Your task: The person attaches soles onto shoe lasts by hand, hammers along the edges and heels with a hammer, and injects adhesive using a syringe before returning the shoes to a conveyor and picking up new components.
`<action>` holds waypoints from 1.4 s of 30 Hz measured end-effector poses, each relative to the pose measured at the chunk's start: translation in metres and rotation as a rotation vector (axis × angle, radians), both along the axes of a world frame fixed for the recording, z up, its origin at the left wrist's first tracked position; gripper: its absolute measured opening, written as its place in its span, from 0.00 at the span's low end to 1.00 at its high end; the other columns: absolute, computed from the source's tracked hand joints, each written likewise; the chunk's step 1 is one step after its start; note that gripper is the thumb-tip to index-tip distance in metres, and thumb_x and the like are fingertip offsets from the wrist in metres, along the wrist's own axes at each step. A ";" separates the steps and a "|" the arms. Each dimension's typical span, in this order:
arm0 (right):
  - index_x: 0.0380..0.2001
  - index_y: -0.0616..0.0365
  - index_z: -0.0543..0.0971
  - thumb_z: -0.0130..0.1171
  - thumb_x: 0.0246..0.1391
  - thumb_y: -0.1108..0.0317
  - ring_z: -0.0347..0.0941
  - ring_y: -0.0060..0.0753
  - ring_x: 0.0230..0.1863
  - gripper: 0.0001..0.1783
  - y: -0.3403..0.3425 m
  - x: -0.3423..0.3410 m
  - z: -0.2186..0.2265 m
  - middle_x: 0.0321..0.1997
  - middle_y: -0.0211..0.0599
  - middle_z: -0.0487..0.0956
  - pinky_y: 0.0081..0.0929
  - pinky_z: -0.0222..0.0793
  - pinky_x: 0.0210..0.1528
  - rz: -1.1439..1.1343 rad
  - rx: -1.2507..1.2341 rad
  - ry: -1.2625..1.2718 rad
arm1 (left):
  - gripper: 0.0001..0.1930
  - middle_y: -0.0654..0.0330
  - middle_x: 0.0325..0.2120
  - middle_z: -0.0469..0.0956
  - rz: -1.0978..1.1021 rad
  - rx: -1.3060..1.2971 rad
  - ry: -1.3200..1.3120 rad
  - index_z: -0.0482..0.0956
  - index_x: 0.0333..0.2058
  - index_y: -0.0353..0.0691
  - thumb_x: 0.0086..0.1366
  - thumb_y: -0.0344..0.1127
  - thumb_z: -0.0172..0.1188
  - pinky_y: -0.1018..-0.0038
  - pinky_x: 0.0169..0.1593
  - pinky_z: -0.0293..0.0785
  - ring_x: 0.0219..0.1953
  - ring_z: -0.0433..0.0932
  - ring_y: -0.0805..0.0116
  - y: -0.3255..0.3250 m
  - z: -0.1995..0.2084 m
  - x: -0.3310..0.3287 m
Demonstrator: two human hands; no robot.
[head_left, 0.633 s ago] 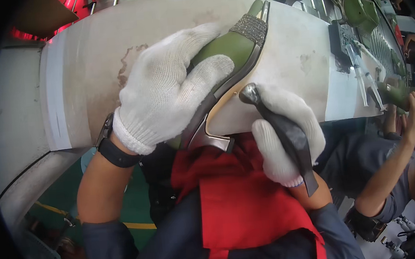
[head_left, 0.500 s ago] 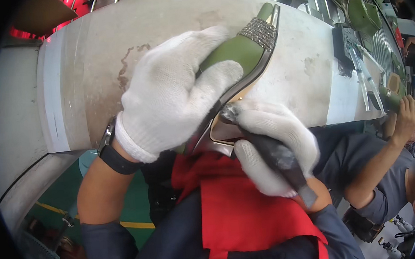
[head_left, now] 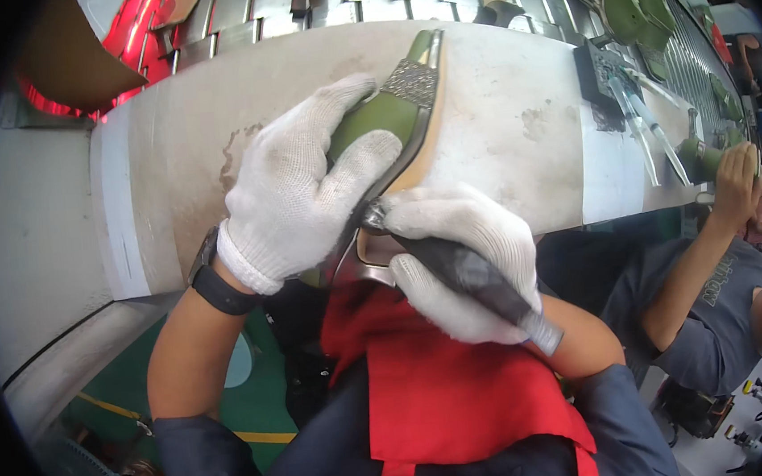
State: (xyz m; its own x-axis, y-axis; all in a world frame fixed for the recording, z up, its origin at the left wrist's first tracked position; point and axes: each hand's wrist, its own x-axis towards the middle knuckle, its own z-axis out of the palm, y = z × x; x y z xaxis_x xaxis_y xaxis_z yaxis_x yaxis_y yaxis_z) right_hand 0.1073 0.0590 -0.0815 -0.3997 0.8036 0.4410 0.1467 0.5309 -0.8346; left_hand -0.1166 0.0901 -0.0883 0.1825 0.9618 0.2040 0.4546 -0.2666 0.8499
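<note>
1. Shoe (head_left: 385, 119): a green heeled piece with a glittering strap, held over the near side of the counter (head_left: 507, 130); the toe is pointed away, the tan sole is turned right, and the heel is set near the red apron (head_left: 474, 401).
2. Left grip (head_left: 292, 187): white-gloved; the shoe's upper is grasped between thumb and fingers.
3. Right grip (head_left: 466, 240): white-gloved; a dark tool (head_left: 469, 276) is clasped, its rounded head placed at the sole's edge. Whether contact is made cannot be told.
4. Syringes (head_left: 650, 132): laid on the counter's right part, beside a dark box (head_left: 597, 82).
5. Conveyor (head_left: 371, 1): metal-slatted, placed beyond the counter; more green shoes (head_left: 618, 13) are carried at right.
</note>
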 end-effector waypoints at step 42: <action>0.54 0.67 0.86 0.73 0.61 0.71 0.86 0.43 0.57 0.19 0.001 0.050 0.146 0.50 0.49 0.89 0.38 0.79 0.64 0.051 0.136 -0.122 | 0.34 0.49 0.54 0.83 -0.061 0.362 -0.030 0.74 0.63 0.33 0.58 0.27 0.73 0.63 0.66 0.77 0.59 0.83 0.56 -0.030 0.101 0.045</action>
